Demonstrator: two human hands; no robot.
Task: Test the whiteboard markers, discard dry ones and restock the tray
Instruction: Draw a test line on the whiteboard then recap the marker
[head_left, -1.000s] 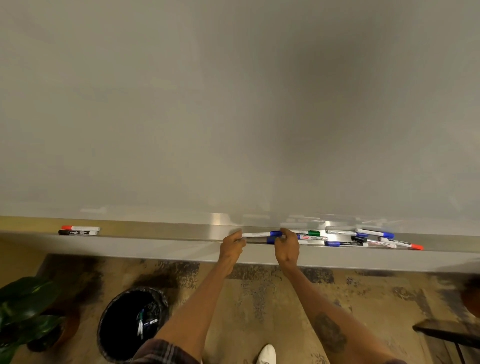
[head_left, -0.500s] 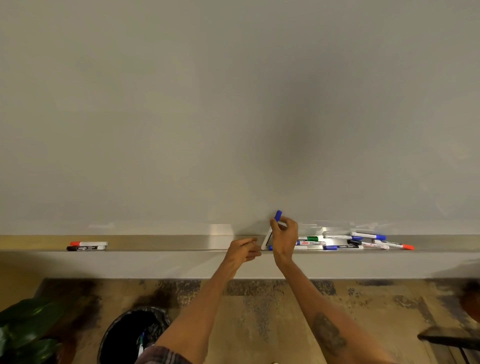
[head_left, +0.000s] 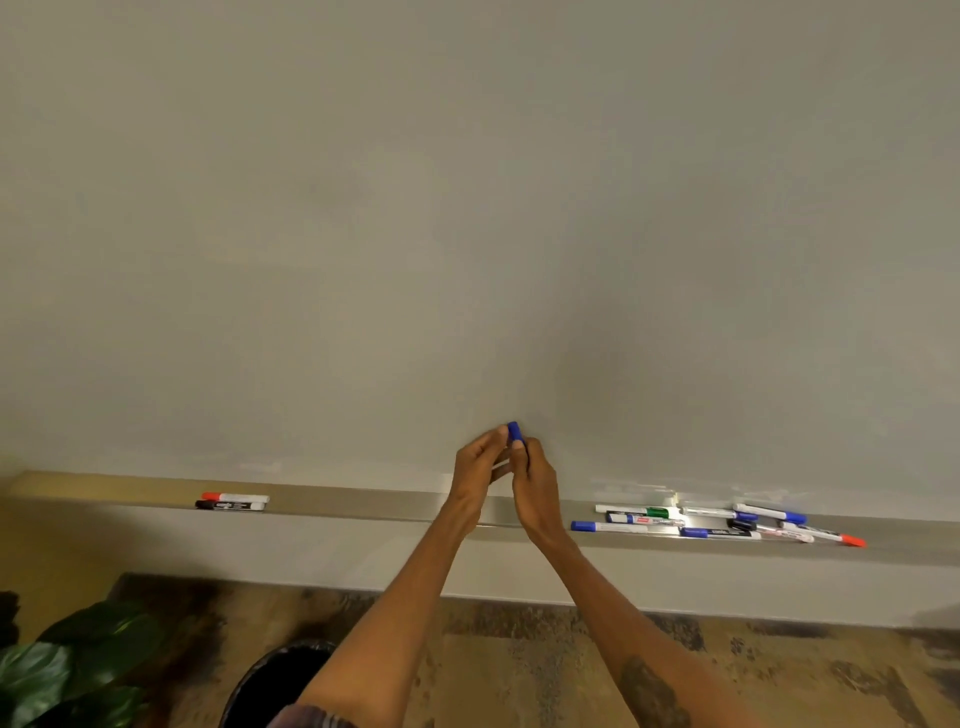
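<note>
Both hands meet in front of the whiteboard (head_left: 467, 208), just above the metal tray (head_left: 363, 506). My right hand (head_left: 535, 483) grips a blue-capped marker (head_left: 514, 432) held upright; only its blue cap shows above the fingers. My left hand (head_left: 478, 467) pinches the marker at the cap end from the left. A pile of several markers (head_left: 717, 522) with blue, green, black and red caps lies in the tray to the right. A red marker (head_left: 236, 497) and a black marker (head_left: 231, 505) lie side by side in the tray at the left.
A black waste bin (head_left: 275, 686) stands on the floor below my left arm. A green leafy plant (head_left: 78, 670) sits at the bottom left. The patterned floor runs under the tray and wall ledge.
My right hand lifted the blue marker off the tray and turned it upright. My left hand rose from the tray edge and took hold near the cap. The view tilted upward.
</note>
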